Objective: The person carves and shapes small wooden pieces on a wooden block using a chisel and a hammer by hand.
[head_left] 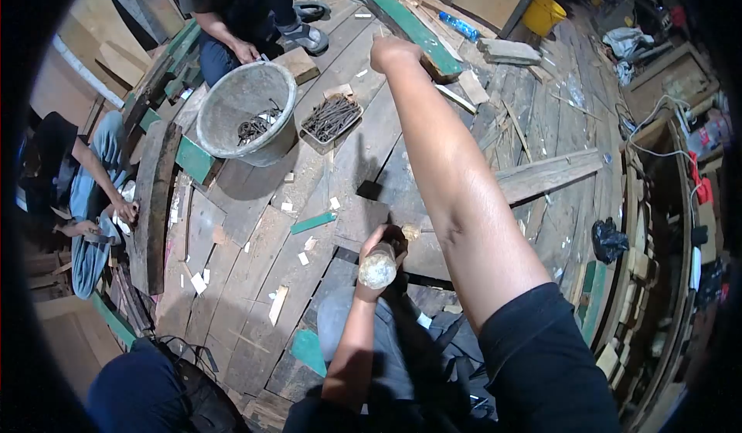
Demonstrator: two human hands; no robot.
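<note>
My left hand [369,249] is low in the middle of the view, its fingers wrapped round a thick round wooden piece [377,269]. The piece's pale, rough end faces up at me, and its lower part is hidden. My right arm reaches far forward. At its end my right hand [394,51] is closed near a long green-painted beam [402,23]; a small pale tip shows by its fingers, but what it grips is unclear. Left of my right arm, a tray of nails [331,117] sits beside a large grey bucket [247,112] with dark metal bits inside.
One person's hand [246,52] is at the bucket's rim. At the left, another person's hands [124,210] are beside a thick timber [151,209]. A loose plank [550,175], a blue bottle [459,25] and a yellow bucket [543,13] lie or stand to the right.
</note>
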